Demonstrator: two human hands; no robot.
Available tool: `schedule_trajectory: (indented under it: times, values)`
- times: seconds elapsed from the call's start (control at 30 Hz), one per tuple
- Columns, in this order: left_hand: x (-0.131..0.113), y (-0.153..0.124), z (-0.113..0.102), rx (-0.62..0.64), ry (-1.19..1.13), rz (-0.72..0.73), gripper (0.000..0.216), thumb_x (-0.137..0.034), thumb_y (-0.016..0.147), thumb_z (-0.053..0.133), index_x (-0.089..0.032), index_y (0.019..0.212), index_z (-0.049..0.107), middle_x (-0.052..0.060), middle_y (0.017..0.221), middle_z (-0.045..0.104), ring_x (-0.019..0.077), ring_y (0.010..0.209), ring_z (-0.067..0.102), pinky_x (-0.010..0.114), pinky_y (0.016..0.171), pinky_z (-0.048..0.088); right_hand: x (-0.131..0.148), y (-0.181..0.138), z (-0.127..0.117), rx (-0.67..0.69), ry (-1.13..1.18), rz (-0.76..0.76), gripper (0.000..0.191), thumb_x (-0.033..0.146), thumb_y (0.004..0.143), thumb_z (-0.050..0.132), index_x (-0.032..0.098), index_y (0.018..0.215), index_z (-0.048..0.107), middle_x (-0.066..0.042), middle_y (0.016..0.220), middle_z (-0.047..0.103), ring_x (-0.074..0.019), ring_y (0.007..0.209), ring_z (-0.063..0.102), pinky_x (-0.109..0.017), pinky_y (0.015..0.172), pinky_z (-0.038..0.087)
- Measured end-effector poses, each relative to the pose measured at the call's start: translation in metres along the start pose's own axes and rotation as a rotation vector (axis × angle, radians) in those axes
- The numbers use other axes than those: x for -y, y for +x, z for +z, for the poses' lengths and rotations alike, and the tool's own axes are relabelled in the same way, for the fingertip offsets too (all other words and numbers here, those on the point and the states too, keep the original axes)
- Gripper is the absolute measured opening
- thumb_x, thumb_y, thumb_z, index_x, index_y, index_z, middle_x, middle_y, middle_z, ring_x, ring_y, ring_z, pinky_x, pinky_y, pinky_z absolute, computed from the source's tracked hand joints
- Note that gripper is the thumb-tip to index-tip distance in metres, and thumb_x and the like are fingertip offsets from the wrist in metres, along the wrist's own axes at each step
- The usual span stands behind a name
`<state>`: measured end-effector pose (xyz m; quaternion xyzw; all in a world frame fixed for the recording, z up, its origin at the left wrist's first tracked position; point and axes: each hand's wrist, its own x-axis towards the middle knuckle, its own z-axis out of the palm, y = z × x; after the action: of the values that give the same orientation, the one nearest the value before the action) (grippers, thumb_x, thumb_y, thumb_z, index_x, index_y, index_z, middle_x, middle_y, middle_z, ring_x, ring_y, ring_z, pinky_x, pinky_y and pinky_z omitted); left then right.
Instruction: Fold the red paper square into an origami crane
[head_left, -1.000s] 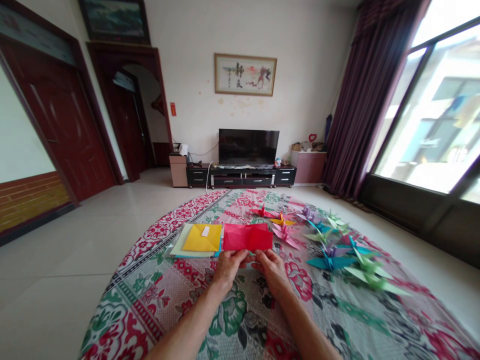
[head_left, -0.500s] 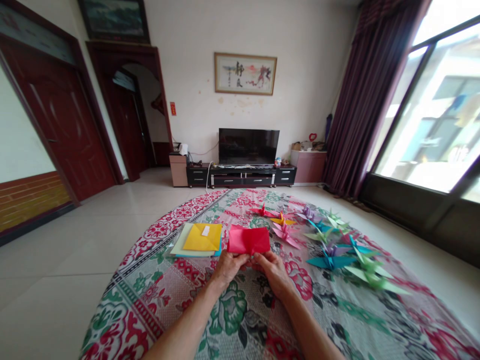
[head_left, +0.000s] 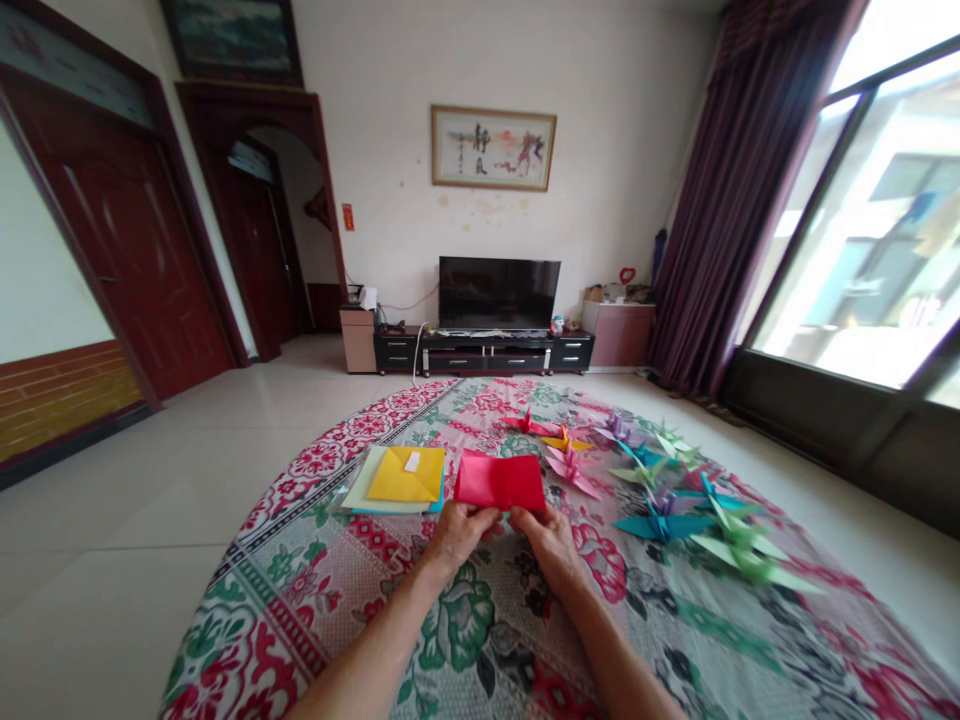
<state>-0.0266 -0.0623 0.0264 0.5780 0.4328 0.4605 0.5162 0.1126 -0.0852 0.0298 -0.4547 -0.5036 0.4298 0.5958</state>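
A red sheet of origami paper [head_left: 499, 481], folded into a rectangle with a faint crease down its middle, is held just above the tablecloth. My left hand [head_left: 459, 532] pinches its lower left edge between thumb and fingers. At the lower right edge, my right hand [head_left: 546, 535] grips it the same way, thumb on top. The fingertips beneath the paper are hidden. Left of it lies a stack of coloured paper, with a yellow sheet [head_left: 406, 475] on a pale green one [head_left: 358, 492]; a small white scrap [head_left: 412, 461] rests on the yellow.
Several folded paper cranes stand to the right, among them a pink crane [head_left: 571, 470], a blue crane [head_left: 664, 518] and a light green crane [head_left: 742, 545]. A flowered tablecloth [head_left: 360, 610] covers the round table. Beyond it, a television [head_left: 499, 293] sits on a low cabinet.
My hands have moved slightly apart along the lower edge. The red paper now looks flatter and straighter at its front, where it dipped at the middle before.
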Motion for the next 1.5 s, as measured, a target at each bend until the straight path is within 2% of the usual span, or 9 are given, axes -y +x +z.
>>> schedule_trajectory:
  times: [0.23, 0.47, 0.67, 0.9, 1.0, 1.13, 1.23, 1.37, 1.5]
  values:
    - [0.0, 0.0, -0.001, -0.028, -0.132, -0.046, 0.034, -0.043, 0.067, 0.062, -0.011, 0.074, 0.069, 0.007, 0.062, 0.068, 0.0168, 0.057, 0.061, 0.026, 0.056, 0.045, 0.0, 0.0, -0.002, -0.069, 0.004, 0.053, 0.02, 0.037, 0.062, 0.066, 0.017, 0.062, 0.064, 0.0, 0.056, 0.063, -0.0155, 0.055, 0.054, -0.026, 0.057, 0.042]
    - [-0.003, -0.002, -0.001, 0.032, -0.152, 0.036, 0.032, -0.042, 0.07, 0.06, -0.013, 0.078, 0.069, 0.005, 0.064, 0.068, 0.0161, 0.06, 0.061, 0.025, 0.058, 0.046, -0.019, 0.005, -0.003, -0.021, 0.267, 0.134, 0.026, 0.04, 0.066, 0.069, 0.016, 0.074, 0.064, -0.002, 0.065, 0.065, -0.0147, 0.061, 0.059, -0.028, 0.065, 0.047]
    - [-0.004, -0.002, 0.001, 0.06, -0.199, 0.01, 0.037, -0.046, 0.067, 0.063, -0.013, 0.083, 0.069, 0.007, 0.071, 0.07, 0.0173, 0.067, 0.063, 0.025, 0.06, 0.047, -0.011, 0.005, 0.001, -0.036, 0.464, 0.193, 0.025, 0.038, 0.06, 0.074, 0.017, 0.064, 0.06, -0.001, 0.06, 0.062, -0.014, 0.058, 0.059, -0.03, 0.063, 0.049]
    - [-0.002, -0.001, 0.002, 0.053, -0.249, 0.0, 0.035, -0.044, 0.066, 0.064, -0.012, 0.079, 0.069, 0.007, 0.073, 0.07, 0.0166, 0.064, 0.062, 0.025, 0.058, 0.046, -0.005, 0.003, 0.002, 0.027, 0.47, 0.172, 0.022, 0.035, 0.062, 0.072, 0.017, 0.066, 0.06, 0.0, 0.06, 0.061, -0.0128, 0.057, 0.057, -0.027, 0.061, 0.047]
    - [0.0, 0.0, 0.003, 0.025, -0.234, 0.003, 0.033, -0.042, 0.068, 0.063, -0.011, 0.078, 0.069, 0.008, 0.07, 0.069, 0.0165, 0.063, 0.062, 0.025, 0.058, 0.046, -0.008, 0.006, 0.0, -0.044, 0.442, 0.145, 0.025, 0.034, 0.061, 0.072, 0.019, 0.077, 0.061, 0.001, 0.066, 0.062, -0.0135, 0.06, 0.058, -0.027, 0.061, 0.048]
    - [0.004, 0.004, 0.001, -0.122, -0.147, -0.022, 0.032, -0.041, 0.069, 0.061, -0.01, 0.072, 0.069, 0.007, 0.062, 0.068, 0.017, 0.059, 0.06, 0.026, 0.057, 0.045, -0.009, 0.01, -0.008, -0.259, 0.25, -0.027, 0.048, 0.036, 0.065, 0.067, 0.027, 0.11, 0.053, -0.003, 0.102, 0.062, -0.0182, 0.08, 0.061, -0.031, 0.064, 0.05]
    - [0.006, 0.006, -0.001, -0.171, -0.018, -0.02, 0.028, -0.038, 0.07, 0.058, -0.012, 0.068, 0.068, 0.007, 0.058, 0.067, 0.0168, 0.055, 0.059, 0.026, 0.055, 0.044, -0.003, 0.012, -0.014, -0.38, -0.116, -0.289, 0.043, 0.032, 0.073, 0.059, 0.027, 0.114, 0.05, -0.008, 0.12, 0.052, -0.0232, 0.101, 0.054, -0.037, 0.077, 0.048]
    - [0.007, 0.006, -0.001, -0.138, 0.159, 0.051, 0.025, -0.035, 0.072, 0.055, -0.015, 0.065, 0.068, 0.005, 0.058, 0.067, 0.0157, 0.054, 0.059, 0.024, 0.054, 0.043, 0.007, 0.012, -0.015, -0.327, -0.606, -0.639, 0.03, 0.021, 0.079, 0.05, 0.024, 0.107, 0.058, -0.009, 0.126, 0.047, -0.0254, 0.118, 0.043, -0.046, 0.097, 0.035]
    - [0.008, 0.004, 0.001, -0.093, 0.237, 0.123, 0.027, -0.036, 0.075, 0.053, -0.014, 0.074, 0.069, 0.005, 0.06, 0.068, 0.0157, 0.055, 0.06, 0.023, 0.055, 0.044, 0.01, 0.01, -0.011, -0.31, -0.876, -0.693, 0.031, 0.018, 0.08, 0.048, 0.026, 0.109, 0.058, -0.007, 0.127, 0.046, -0.0272, 0.121, 0.039, -0.049, 0.099, 0.031]
